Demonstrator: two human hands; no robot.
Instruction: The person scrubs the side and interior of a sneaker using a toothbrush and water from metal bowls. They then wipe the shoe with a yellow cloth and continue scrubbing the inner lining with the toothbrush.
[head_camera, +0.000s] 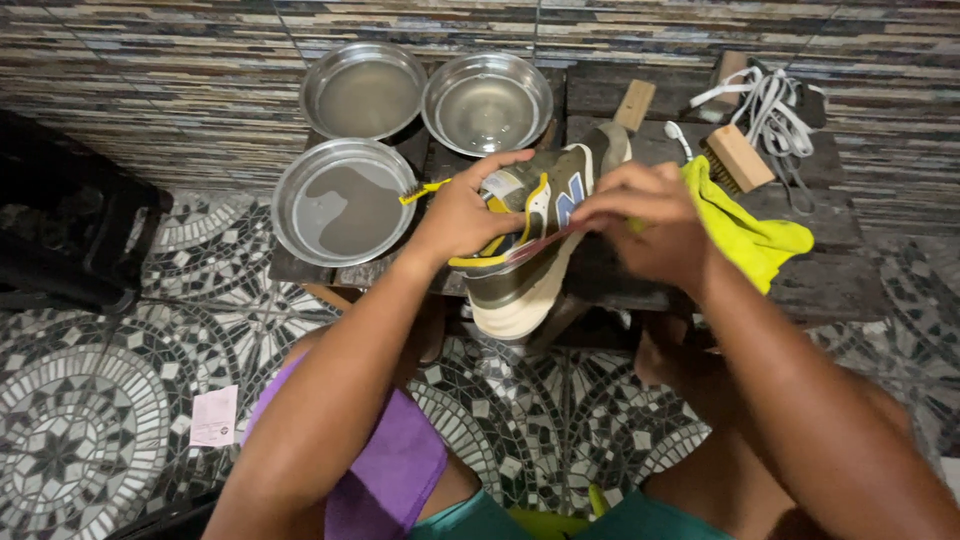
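Both hands grip one sneaker above the near edge of a low dark wooden table. The left hand wraps around the shoe's left side, fingers curled over the opening and thumb against the upper. The right hand presses on the shoe's right side with fingers together, pinning a bright yellow cloth against it; the cloth trails off to the right over the table.

The sneaker is olive and grey with a blue side emblem, yellow piping round the collar and a thick cream sole that faces the near side. It has no laces in it and is tilted, toe pointing far and right.

Just left of the left hand, a small yellow-handled brush lies on the rim of a round metal basin holding murky water. Two more metal basins with clearer water sit farther back. On the far right of the table rest a wooden scrub brush and a loose heap of white laces. A purple cloth is draped over the person's left thigh, above a patterned mosaic floor.
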